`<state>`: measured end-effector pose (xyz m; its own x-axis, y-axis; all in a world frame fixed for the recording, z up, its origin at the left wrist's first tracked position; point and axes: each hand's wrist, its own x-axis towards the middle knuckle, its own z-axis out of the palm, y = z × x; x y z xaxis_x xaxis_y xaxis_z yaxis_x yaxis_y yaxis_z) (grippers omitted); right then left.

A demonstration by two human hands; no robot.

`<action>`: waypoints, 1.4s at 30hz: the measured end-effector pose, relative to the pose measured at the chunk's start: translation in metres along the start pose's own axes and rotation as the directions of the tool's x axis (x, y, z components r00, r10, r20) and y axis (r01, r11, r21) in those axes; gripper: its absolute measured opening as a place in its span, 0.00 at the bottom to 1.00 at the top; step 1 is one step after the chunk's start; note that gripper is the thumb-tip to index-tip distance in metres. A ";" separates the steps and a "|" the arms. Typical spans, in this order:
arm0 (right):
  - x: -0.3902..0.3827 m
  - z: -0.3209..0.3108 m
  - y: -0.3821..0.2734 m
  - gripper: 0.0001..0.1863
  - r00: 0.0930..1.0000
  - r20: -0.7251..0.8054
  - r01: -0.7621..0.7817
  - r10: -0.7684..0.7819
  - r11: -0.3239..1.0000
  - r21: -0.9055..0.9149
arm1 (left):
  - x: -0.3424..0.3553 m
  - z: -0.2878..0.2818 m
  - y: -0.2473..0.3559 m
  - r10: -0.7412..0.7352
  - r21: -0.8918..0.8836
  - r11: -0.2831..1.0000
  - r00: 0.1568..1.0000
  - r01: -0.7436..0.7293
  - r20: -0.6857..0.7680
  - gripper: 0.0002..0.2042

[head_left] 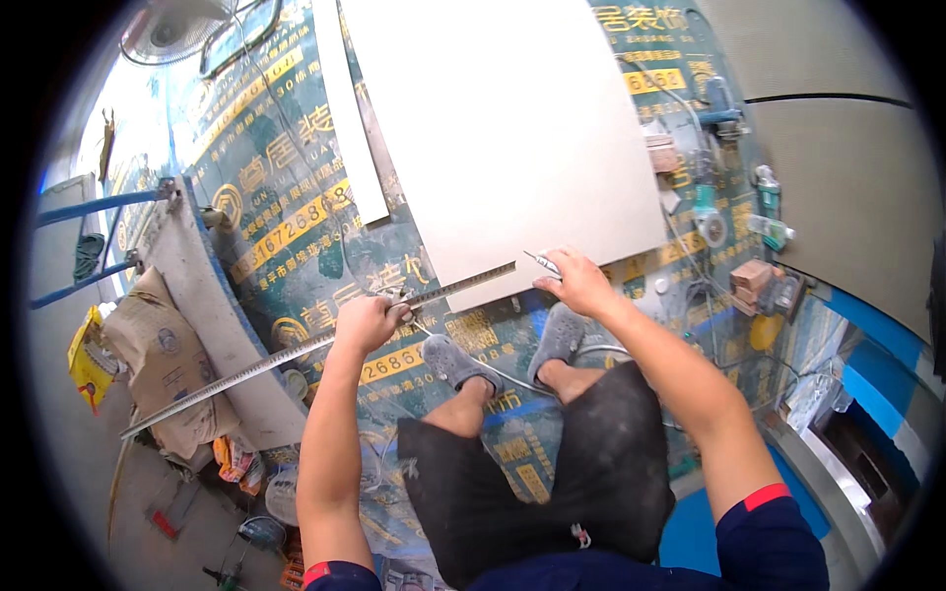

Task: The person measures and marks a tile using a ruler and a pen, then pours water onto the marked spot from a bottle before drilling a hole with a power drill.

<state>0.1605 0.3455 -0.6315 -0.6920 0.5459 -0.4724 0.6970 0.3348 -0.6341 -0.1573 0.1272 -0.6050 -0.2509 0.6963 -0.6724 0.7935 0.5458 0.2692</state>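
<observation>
A large white board point(522, 128), perhaps a tile, lies flat on the covered floor in front of my feet. My left hand point(367, 323) is closed on a long steel ruler point(246, 372) at the board's near left corner. The ruler's far end rests over the board, and the rest sticks out to the left in the air. A small metal fitting point(396, 294) shows at my left fingers, partly hidden. My right hand point(576, 281) pinches a slim pen point(541, 262), its tip just right of the ruler's end, above the board's near edge.
A narrow white strip point(353, 118) lies left of the board. An angle grinder point(708, 212), cords and a small block stack point(752, 281) are on the right. At left stand a blue-framed bench point(212, 286) and a brown sack point(158, 345); a fan point(177, 30) is at far left.
</observation>
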 end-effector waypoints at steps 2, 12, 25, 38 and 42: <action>0.047 0.028 0.006 0.26 0.993 0.060 0.107 -0.106 0.994 -0.007 | 0.035 0.024 -0.029 0.009 0.008 1.000 0.999 -0.009 -0.049 0.21; 0.148 0.111 0.061 0.14 0.959 0.161 0.247 -0.233 0.966 -0.073 | 0.108 0.113 -0.094 0.139 -0.115 0.980 0.972 -0.162 -0.188 0.21; 0.167 0.116 0.034 0.12 0.941 0.336 0.094 -0.050 0.989 -0.117 | 0.139 0.115 -0.076 0.164 -0.295 0.940 0.985 -0.171 -0.049 0.09; 0.166 0.134 0.034 0.15 0.970 0.198 0.176 -0.140 0.968 -0.178 | 0.165 0.123 -0.106 0.142 -0.471 0.880 0.982 -0.065 0.129 0.11; 0.166 0.140 0.035 0.16 0.973 0.178 0.172 -0.144 0.973 -0.155 | 0.164 0.127 -0.106 0.149 -0.456 0.886 0.982 -0.080 0.119 0.11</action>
<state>0.0432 0.3403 -0.8179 -0.8074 0.3463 -0.4776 0.5879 0.5390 -0.6032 -0.2121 0.1243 -0.8315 -0.0618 0.7098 -0.7017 0.4701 0.6409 0.6068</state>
